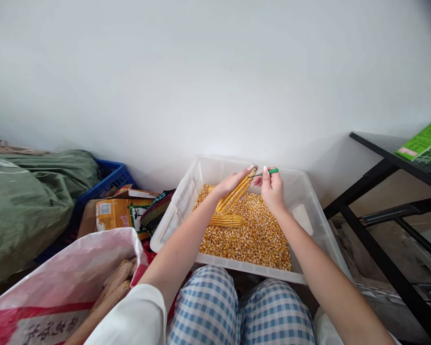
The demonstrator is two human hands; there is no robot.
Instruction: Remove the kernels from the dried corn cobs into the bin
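Observation:
My left hand (233, 182) is closed around an ear of corn (236, 194), held tilted above a clear plastic bin (311, 203). Between the fingers of my right hand (272, 186) is a screwdriver with a green handle (273, 170). Its thin dark shaft points left and meets the upper end of the ear; the exact contact is too small to make out. Loose corn kernels (251, 239) cover the bin's floor. Another ear of corn (227, 221) lies on the kernels below my left hand.
Left of the bin stands a white and red sack (82, 254) with bare cobs (117, 280) inside. Behind it are an orange package (117, 214) and a blue crate (111, 177) under green cloth (39, 191). A black metal frame (377, 179) rises at right, and a wall closes the back.

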